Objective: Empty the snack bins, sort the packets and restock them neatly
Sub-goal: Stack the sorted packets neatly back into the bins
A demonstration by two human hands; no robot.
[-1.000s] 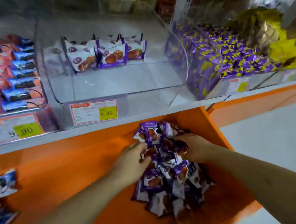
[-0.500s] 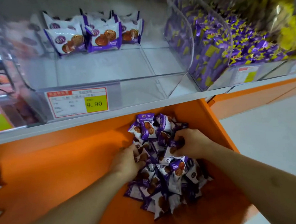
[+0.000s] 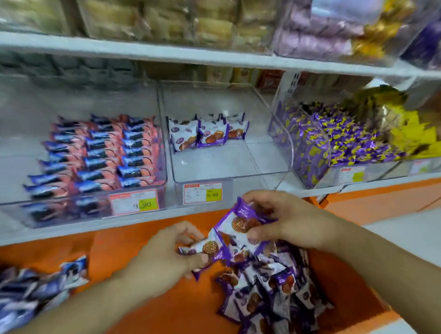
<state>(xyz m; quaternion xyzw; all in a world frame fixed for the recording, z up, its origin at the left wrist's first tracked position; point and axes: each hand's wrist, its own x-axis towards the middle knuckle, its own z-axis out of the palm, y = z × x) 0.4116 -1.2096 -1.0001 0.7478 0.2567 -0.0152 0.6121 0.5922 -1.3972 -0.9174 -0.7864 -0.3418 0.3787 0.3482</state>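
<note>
A heap of purple-and-white waffle biscuit packets lies on the orange ledge. My right hand grips one such packet lifted above the heap. My left hand pinches another packet just left of it. Behind them stands a clear middle bin with a short row of the same packets upright at its back and a bare floor in front.
The left bin holds rows of blue-and-pink packets. On the right, a bin is full of purple-and-yellow sweets. More blue packets lie on the ledge at far left. Price tags front the bins. An upper shelf runs above.
Both hands have risen out of the heap, each with a packet. The camera has tilted up, bringing the left bin and the upper shelf into view.
</note>
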